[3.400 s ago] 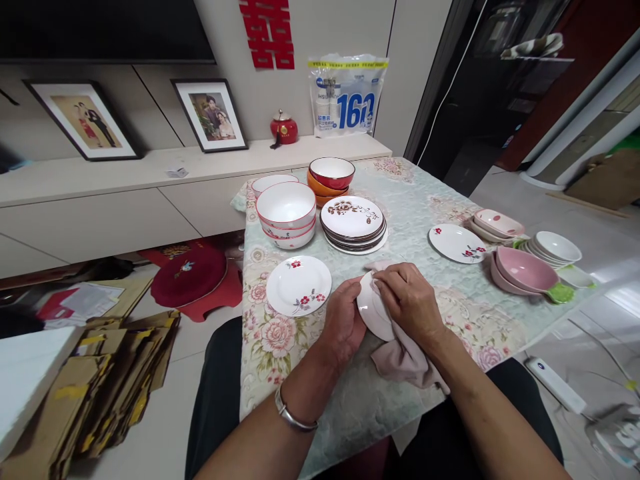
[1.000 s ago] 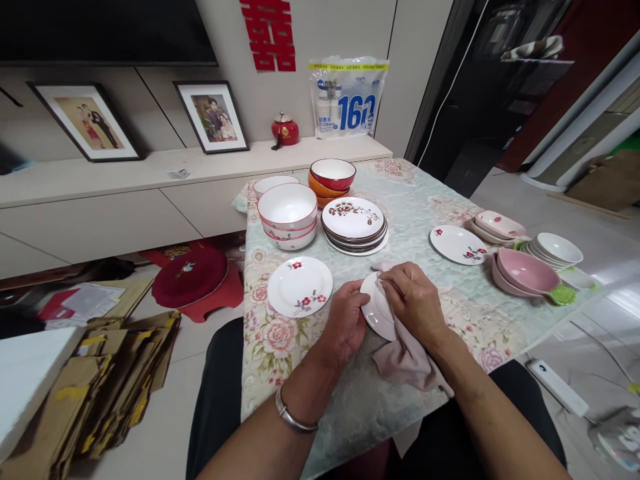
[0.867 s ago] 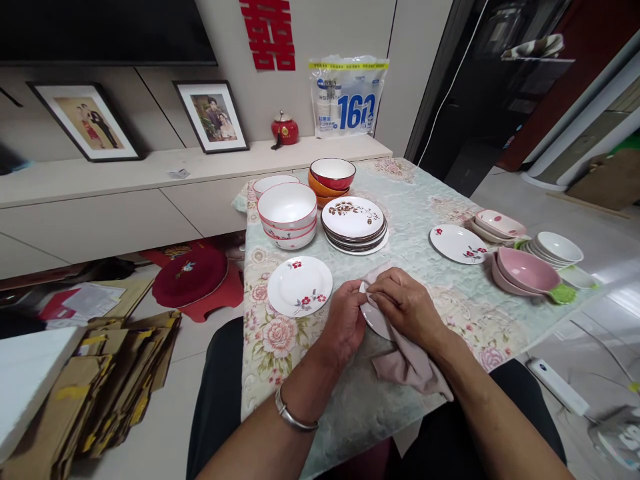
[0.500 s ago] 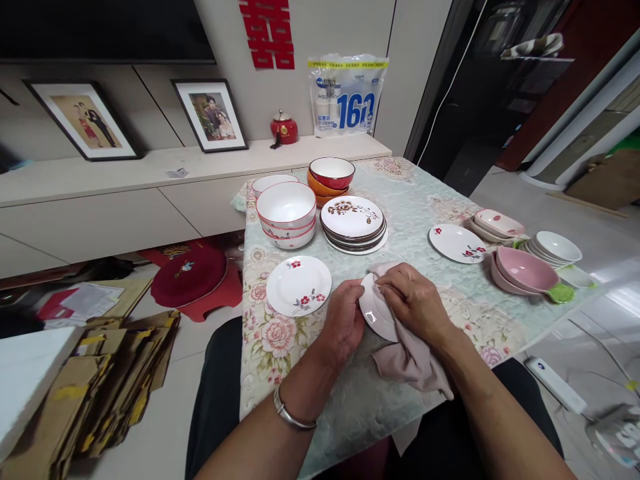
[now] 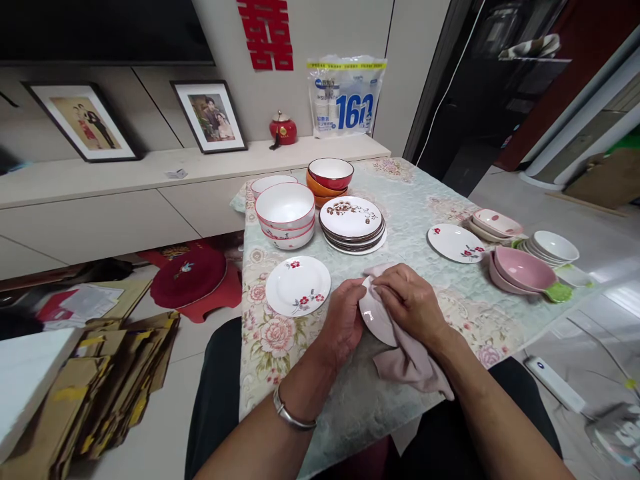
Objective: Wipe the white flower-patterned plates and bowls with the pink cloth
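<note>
My left hand (image 5: pixel 346 319) grips the left edge of a small white plate (image 5: pixel 374 317), thumb on top. My right hand (image 5: pixel 411 301) is closed on a pale pink cloth (image 5: pixel 414 363) and presses it against the plate's right side. Part of the plate is hidden beneath the cloth and fingers. The cloth's loose end hangs down toward the table's near edge. Left of my hands lies a white plate with red flowers (image 5: pixel 299 287). Beyond them stands a stack of plates, the top one bearing a brown flower pattern (image 5: pixel 351 217).
White bowls with red rims (image 5: pixel 285 205) and red and orange bowls (image 5: pixel 331 175) stand stacked at the back. To the right are another flowered plate (image 5: pixel 455 243), pink dishes (image 5: pixel 525 268) and small white bowls (image 5: pixel 556 247). A red stool (image 5: pixel 189 277) stands left of the table.
My right hand and the cloth have shifted slightly to the left on the plate. My left hand keeps its grip in nearly the same place.
</note>
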`<control>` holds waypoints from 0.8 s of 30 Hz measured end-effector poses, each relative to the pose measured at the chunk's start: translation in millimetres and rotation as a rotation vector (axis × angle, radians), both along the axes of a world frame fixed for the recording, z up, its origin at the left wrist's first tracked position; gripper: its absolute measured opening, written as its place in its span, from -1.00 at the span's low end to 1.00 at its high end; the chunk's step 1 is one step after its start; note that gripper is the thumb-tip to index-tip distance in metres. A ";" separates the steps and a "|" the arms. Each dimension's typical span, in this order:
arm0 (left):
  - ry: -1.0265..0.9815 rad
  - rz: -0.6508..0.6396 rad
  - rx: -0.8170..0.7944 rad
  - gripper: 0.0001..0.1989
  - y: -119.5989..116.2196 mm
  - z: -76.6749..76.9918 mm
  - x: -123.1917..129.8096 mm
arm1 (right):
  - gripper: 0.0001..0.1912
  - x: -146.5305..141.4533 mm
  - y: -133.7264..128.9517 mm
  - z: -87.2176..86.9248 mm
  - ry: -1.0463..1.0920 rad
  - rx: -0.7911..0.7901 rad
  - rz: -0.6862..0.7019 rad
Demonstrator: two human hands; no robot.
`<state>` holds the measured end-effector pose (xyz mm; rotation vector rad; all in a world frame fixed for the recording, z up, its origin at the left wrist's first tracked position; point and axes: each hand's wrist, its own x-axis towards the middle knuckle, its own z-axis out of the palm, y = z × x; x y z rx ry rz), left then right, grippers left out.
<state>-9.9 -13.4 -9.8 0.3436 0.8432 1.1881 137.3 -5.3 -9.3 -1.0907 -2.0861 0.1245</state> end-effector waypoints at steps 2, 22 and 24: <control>-0.020 0.017 -0.002 -0.82 0.6 -0.6 0.2 | -0.84 -3.9 -2.0 1.8 -0.015 -0.028 0.083; -0.019 -0.049 -0.017 -0.77 1.8 -2.3 0.6 | -0.85 4.0 4.3 -6.4 -0.056 0.033 -0.105; 0.007 -0.021 -0.044 -0.78 2.0 -2.9 0.7 | -0.86 7.5 6.5 -8.8 -0.061 0.040 -0.177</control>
